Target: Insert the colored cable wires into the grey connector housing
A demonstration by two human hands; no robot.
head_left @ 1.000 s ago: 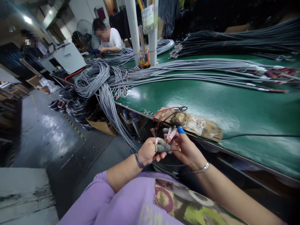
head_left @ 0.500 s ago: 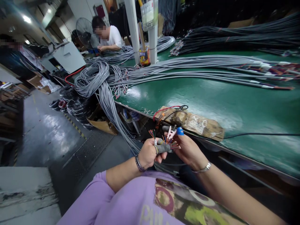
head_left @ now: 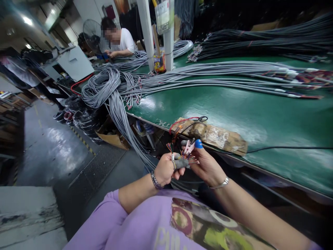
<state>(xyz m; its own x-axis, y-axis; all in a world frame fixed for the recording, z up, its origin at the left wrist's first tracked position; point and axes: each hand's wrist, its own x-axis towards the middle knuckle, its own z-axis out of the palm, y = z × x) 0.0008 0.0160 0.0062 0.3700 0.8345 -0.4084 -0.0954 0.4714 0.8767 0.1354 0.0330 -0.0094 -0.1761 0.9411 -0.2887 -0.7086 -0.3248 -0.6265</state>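
Grey wrapping covers the thumb of my left hand (head_left: 164,170), which is closed around the end of a grey cable. Thin coloured wires (head_left: 194,160) fan out from between its fingertips, and another tuft of coloured wires (head_left: 169,147) stands up behind the thumb. Close beside them, my right hand (head_left: 209,168) is closed on a small pale pink clip-like tool (head_left: 189,148). A blue covering (head_left: 198,143) is on the right thumb. The right fingers are partly hidden behind the wires, so I cannot tell whether they also grip some.
The green table (head_left: 239,111) carries long grey cables (head_left: 208,69), a hanging coil (head_left: 101,86) and black cables (head_left: 260,45). A worn wooden block (head_left: 221,137) with leads lies at the near edge. A co-worker (head_left: 126,41) sits across the table; another person (head_left: 20,71) is at far left.
My right hand and the pink tool have shifted slightly left and closer to the wires at my left fingertips. The person at far left has moved further into view.
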